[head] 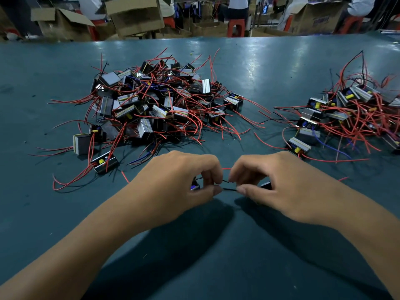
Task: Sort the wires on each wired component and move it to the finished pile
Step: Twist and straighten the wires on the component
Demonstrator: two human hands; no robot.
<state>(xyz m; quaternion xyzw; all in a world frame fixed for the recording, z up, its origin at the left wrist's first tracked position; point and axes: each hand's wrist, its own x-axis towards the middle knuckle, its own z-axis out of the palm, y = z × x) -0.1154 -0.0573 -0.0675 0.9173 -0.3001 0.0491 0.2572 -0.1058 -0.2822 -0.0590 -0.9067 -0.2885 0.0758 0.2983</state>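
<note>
A thin black wire (pixel 229 189) is being pinched at both ends near the frame's centre: the left hand (pixel 173 180) is gripping it between thumb and curled fingers from nine o'clock, and the right hand (pixel 279 182) is pinching it from three o'clock. The wired component (pixel 195 185) is being hidden almost wholly under the left hand's fingers; only a dark edge with a blue glint is being shown, and a red wire (pixel 226 169) is arching between the two hands at twelve o'clock of the black one. A large tangled pile (pixel 155 100) of small grey-and-black blocks with red, blue and black leads is lying at eleven o'clock on the teal table (pixel 259 68), and a smaller pile (pixel 346 113) is lying at two o'clock, well apart from it.
</note>
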